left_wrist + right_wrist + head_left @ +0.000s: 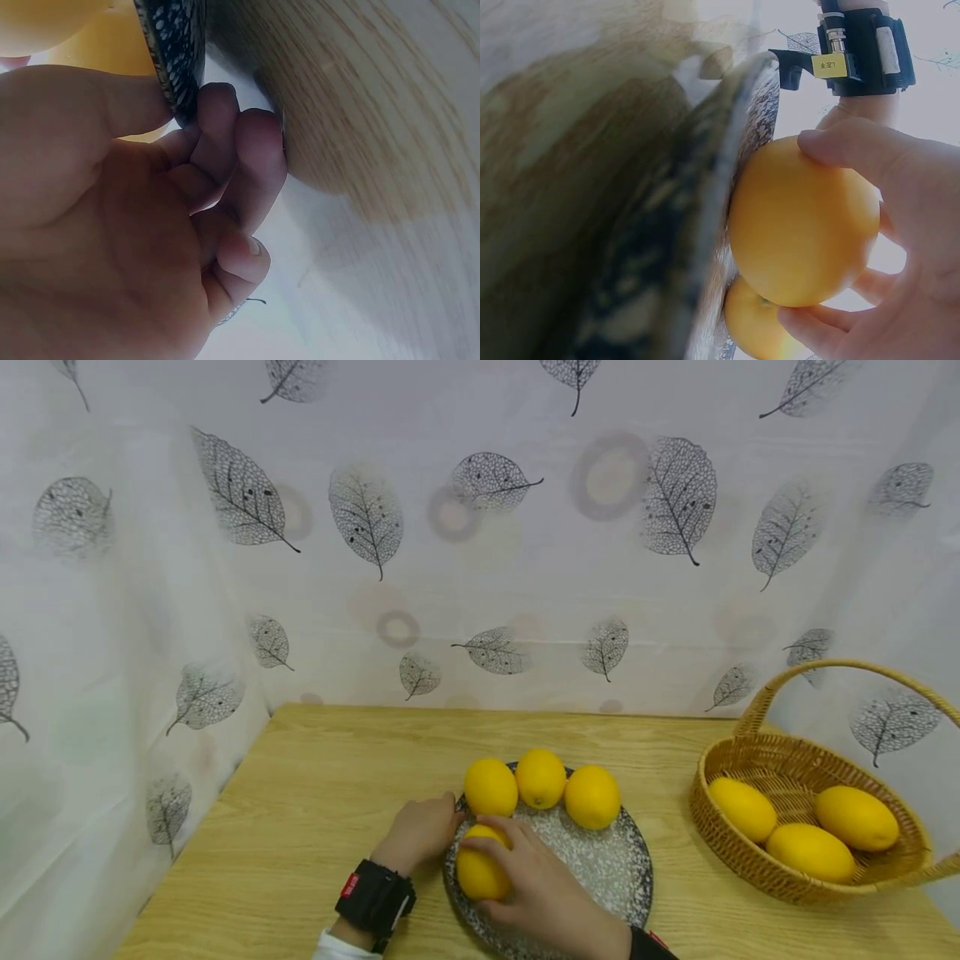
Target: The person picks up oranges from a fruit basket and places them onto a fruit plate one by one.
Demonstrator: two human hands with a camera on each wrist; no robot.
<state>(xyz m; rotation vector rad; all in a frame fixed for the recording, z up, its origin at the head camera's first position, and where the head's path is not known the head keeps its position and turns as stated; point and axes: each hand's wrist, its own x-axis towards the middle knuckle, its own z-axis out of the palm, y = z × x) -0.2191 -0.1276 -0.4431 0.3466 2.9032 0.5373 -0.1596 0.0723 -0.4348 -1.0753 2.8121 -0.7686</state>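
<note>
A round speckled grey plate [600,868] with a dark rim lies on the table. My right hand [551,885] grips a yellow lemon [480,870] at the plate's left side, thumb and fingers spread round it. In the right wrist view this lemon [802,221] sits against the plate's surface. My left hand [422,833] holds the plate's left rim; the left wrist view has the thumb over the rim [176,67] and curled fingers beneath. Along the far edge of the plate stand three more lemons: a left one [491,787], a middle one [541,778] and a right one [592,797].
To the right stands a wicker basket [738,860] with a tall arched handle, holding three lemons [810,852]. The wooden table [337,760] meets a leaf-printed curtain [495,568] at the back and left. Both wrists wear black straps [375,897].
</note>
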